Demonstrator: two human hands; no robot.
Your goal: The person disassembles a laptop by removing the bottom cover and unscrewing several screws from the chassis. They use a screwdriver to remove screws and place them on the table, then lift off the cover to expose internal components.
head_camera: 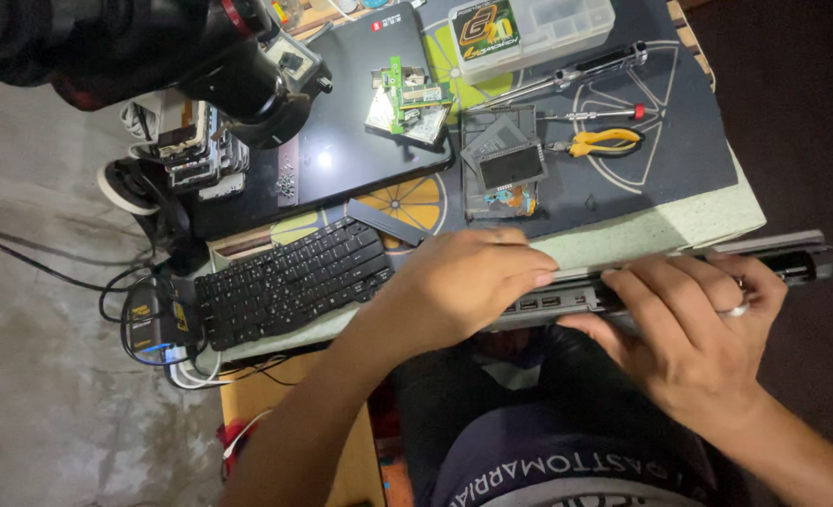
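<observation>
At the worktop [623,246] edge, we grip the laptop base [623,286] with both hands, left hand [468,282] and right hand [694,329] clasping it edge-up, ports exposed, beside the detached keyboard [290,282].

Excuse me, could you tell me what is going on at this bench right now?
A person holds a dark laptop base edge-on at the table's near edge, with the left hand over its port side and the right hand gripping it further along. A detached black keyboard lies to the left. On the table behind sit a closed black laptop, green circuit boards, a screwdriver, yellow-handled pliers and a clear parts box.
</observation>
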